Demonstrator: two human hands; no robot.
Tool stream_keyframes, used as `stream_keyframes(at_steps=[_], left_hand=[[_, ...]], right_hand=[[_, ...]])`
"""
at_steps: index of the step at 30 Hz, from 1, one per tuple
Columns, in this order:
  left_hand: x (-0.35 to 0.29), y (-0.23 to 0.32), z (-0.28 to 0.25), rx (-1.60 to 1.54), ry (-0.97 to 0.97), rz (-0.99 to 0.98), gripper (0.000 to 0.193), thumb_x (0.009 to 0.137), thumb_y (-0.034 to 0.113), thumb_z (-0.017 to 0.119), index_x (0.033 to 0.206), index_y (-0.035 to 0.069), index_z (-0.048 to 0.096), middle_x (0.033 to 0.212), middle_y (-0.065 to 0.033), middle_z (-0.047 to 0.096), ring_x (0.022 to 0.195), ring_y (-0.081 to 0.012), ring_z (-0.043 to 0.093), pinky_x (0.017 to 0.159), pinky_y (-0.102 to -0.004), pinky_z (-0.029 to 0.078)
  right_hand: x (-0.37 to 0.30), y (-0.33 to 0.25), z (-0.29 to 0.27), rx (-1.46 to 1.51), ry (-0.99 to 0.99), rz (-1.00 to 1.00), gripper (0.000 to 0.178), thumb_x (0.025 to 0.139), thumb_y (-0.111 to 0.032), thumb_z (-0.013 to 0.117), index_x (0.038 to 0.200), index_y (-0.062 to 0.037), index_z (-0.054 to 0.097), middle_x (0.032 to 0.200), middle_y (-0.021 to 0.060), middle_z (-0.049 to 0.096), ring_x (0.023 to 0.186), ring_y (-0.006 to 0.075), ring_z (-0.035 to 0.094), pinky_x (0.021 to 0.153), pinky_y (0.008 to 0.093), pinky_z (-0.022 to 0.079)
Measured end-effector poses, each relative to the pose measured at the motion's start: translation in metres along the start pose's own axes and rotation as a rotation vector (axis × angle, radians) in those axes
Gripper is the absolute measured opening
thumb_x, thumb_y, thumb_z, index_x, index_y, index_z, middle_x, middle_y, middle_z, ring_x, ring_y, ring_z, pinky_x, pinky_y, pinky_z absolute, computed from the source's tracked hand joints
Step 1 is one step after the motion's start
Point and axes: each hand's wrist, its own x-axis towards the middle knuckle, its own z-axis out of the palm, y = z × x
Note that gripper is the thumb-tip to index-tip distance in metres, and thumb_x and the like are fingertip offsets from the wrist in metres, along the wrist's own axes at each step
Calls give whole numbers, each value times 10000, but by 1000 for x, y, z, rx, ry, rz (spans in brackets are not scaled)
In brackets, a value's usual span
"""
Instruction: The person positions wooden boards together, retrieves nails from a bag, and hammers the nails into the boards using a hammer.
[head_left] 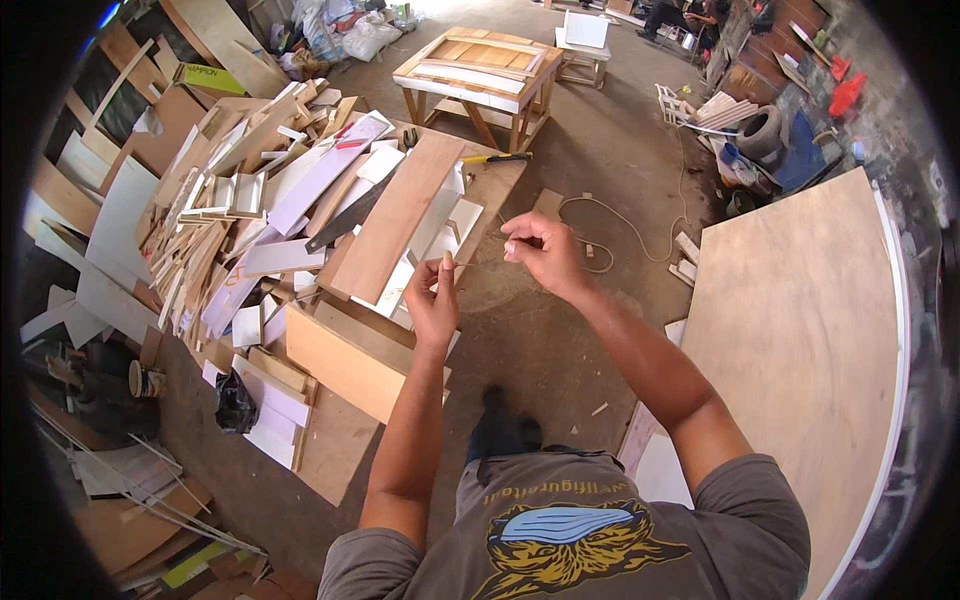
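Observation:
My left hand (433, 305) is raised in front of me, thumb and fingertips pinched together. A thin, pale, sliver-like bit seems to stick out at its fingertips, too small to name. To its right, my right hand (545, 258) is also up, with thumb and fingers curled into a pinch; what it holds, if anything, cannot be made out. The two hands are apart. Just beyond the left hand, a brown wooden board (405, 215) lies across a white-lined open wooden frame (447, 232) on the worktable (335, 455).
A handsaw (350, 216), pliers (409, 138) and a yellow-and-black hand tool (497, 157) lie among piled offcuts (215, 235). A large plywood sheet (800, 350) stands at right. A cable (640, 240) loops over the floor. Farther off is a wooden table (480, 70).

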Motion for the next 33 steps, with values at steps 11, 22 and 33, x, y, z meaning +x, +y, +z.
stream_keyframes(at_steps=[11,22,33], left_hand=[[100,-30,30,476,66,268,157,989,154,750,907,23,723,1132,-120,758,1175,-390,657,1008,-503,508],[162,-84,74,1000,-82,213,234,959,271,752,901,46,729,1656,-140,489,1582,-357,371,1241,-602,307],[158,-83,79,1062,45,206,257,974,315,737,947,64,781,1551,-52,619,1510,-263,489,1224,-507,369]], right_hand=[[155,61,-15,-298,-167,-25,88,991,-35,701,1035,10,762,936,140,803,840,184,802,765,332,608],[285,129,-8,-548,-432,-483,123,978,-155,735,1018,-47,777,955,157,780,882,369,750,765,445,568],[317,166,-4,-552,-539,-873,70,902,-85,743,965,-93,772,996,80,744,996,335,702,850,444,557]])
